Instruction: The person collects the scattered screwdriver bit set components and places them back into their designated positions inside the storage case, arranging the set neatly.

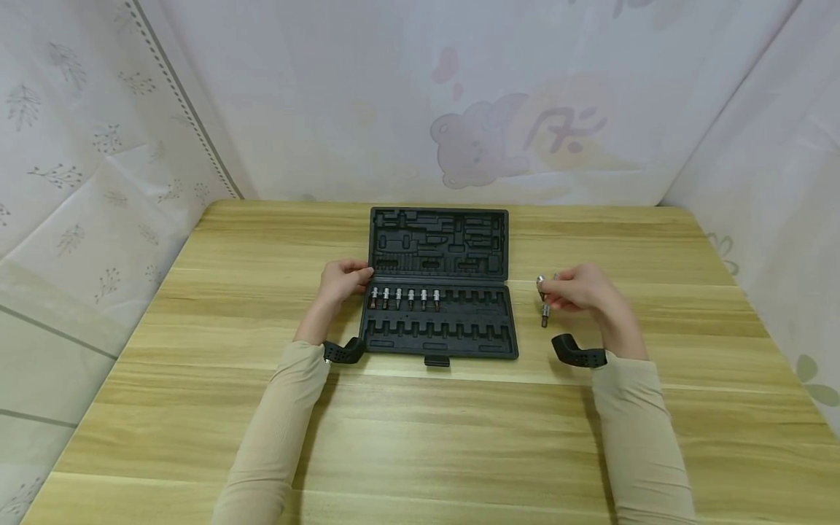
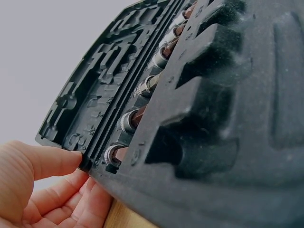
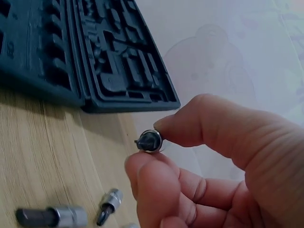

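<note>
Left hand: fingers curled at the left edge of the case by its hinge, thumb tip touching the edge; steadies it.
Right hand: pinches a small bit between thumb and forefinger, held above the table to the right of the case.
Case: open flat, six bits seated in the left slots of the near half, remaining slots bare.
Loose bits: lying on the table just beside the right hand.
Risk, drop: the pinch covers only the bit's end; it could slip, fall and roll.
Risk, knock: the right wrist could sweep the loose bits away.
Risk, seating: a tilted bit may jam in its slot or nudge the case.
</note>
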